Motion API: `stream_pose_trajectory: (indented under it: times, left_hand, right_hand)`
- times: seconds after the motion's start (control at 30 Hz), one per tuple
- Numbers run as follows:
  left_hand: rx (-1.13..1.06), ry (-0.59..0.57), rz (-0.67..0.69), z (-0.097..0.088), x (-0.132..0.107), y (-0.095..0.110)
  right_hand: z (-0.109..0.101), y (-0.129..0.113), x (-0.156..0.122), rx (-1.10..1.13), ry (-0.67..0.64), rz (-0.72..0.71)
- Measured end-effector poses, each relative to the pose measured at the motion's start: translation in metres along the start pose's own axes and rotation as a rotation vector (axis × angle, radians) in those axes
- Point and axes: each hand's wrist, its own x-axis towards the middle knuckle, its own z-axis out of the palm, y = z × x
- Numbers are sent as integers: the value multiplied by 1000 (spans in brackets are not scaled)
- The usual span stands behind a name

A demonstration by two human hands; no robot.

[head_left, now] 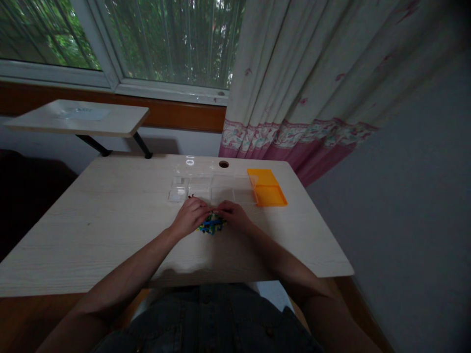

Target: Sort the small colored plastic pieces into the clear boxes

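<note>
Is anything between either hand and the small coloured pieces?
Nothing visible is: the left hand and right hand are right at the small coloured pieces. The clear plastic compartments lie beyond them, not between.

The pieces [212, 225] are blue, yellow and green; the worktop [121, 220] is pale and wood-grained, with an orange tray [272, 196] near its far right corner. The curtain [312, 73] is cream, flowered in pink.
</note>
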Motion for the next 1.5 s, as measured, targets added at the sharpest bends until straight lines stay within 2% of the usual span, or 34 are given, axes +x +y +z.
stream_pose_trajectory:
  times: [0.67, 1.27, 1.5]
  left_hand:
    - [21, -4, -34, 1, -3, 0]
    - [23, -20, -53, -1, -1, 2]
    - [-1, 3, -52, 1, -1, 0]
  right_hand:
    - [2, -1, -1, -86, 0, -29]
    - [8, 0, -2, -51, 28, -5]
    - [9, 5, -2, -144, 29, -75]
